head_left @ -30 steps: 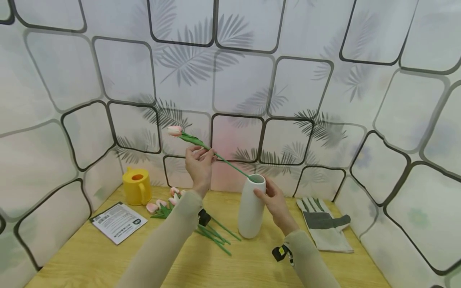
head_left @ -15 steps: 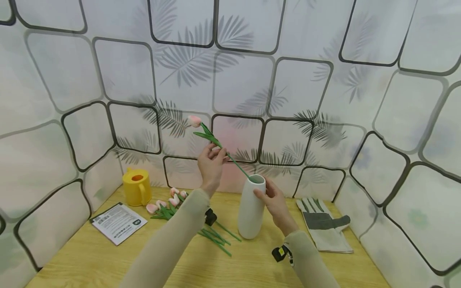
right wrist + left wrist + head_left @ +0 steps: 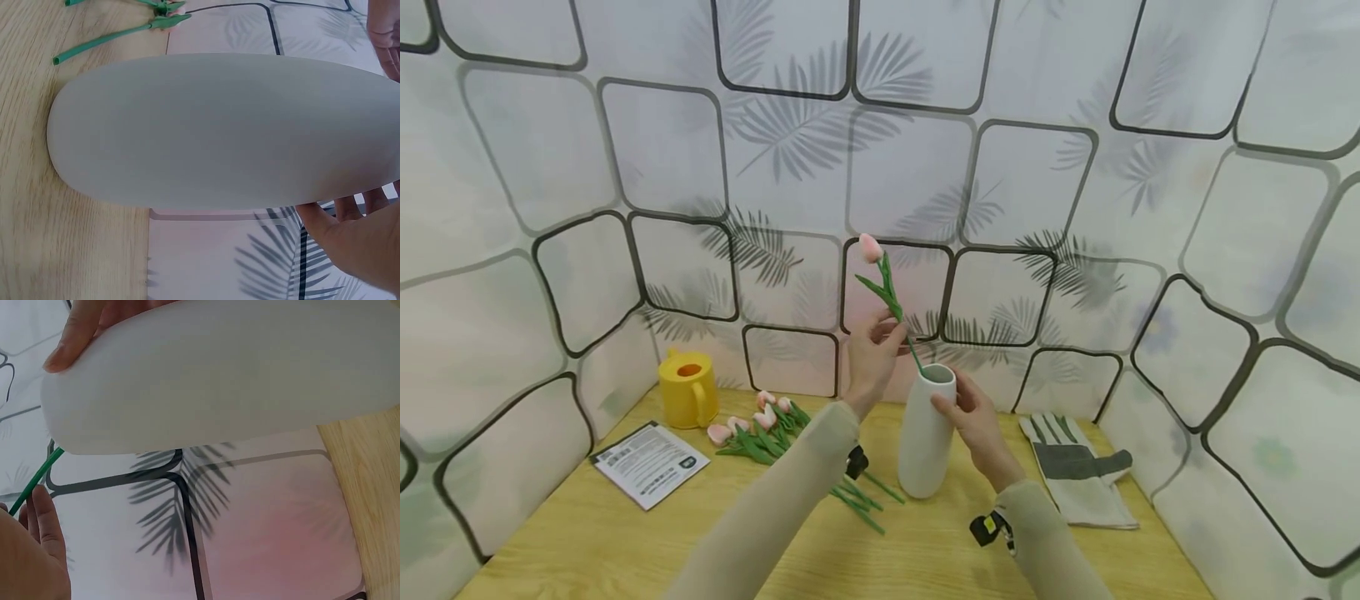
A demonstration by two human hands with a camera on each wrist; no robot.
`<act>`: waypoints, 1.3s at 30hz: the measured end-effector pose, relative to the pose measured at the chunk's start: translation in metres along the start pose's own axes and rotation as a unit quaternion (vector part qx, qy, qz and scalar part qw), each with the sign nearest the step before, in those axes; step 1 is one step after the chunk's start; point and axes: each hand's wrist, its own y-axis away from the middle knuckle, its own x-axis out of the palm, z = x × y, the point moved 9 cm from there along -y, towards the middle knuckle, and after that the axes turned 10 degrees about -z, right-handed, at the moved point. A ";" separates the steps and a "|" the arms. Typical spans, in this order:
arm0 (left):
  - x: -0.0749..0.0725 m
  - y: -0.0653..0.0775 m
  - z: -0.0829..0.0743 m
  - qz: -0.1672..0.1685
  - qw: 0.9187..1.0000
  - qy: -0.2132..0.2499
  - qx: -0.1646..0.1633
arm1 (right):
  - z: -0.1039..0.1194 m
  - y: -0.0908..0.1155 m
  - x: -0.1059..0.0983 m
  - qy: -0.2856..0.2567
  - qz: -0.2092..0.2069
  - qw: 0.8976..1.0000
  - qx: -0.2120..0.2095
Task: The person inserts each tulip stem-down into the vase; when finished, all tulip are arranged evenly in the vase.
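Observation:
My left hand (image 3: 872,358) pinches the green stem of a pink-and-white tulip (image 3: 871,248) above a tall white vase (image 3: 925,442). The stem's lower end passes into the vase mouth, and the flower leans a little to the left. My right hand (image 3: 973,425) grips the upper right side of the vase, thumb in front, near the rim. In the left wrist view the stem (image 3: 37,481) runs from the left hand to the vase mouth. The right wrist view has the vase body (image 3: 212,131) with the right hand's fingers along its side.
Several pink tulips (image 3: 765,419) lie on the wooden table (image 3: 572,542), left of the vase. Behind them stands a yellow watering can (image 3: 688,392). A printed leaflet (image 3: 650,464) lies at the left, a white-and-grey work glove (image 3: 1078,471) at the right. Patterned walls enclose the table.
My left hand has moved right, toward the vase, swinging the tulip from a strong leftward slant to nearly upright. The right hand and the vase have stayed in place.

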 end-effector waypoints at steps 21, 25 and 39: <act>0.014 0.020 0.022 0.040 0.993 -0.107 -0.007 | -0.003 0.003 0.000 -0.006 -0.001 1.000 0.015; 0.017 0.024 0.024 0.043 0.992 -0.118 -0.014 | -0.003 0.003 0.000 -0.004 -0.001 1.000 0.012; 0.035 0.034 0.021 0.136 0.971 -0.189 0.058 | 0.001 0.007 0.002 -0.008 0.011 1.000 0.010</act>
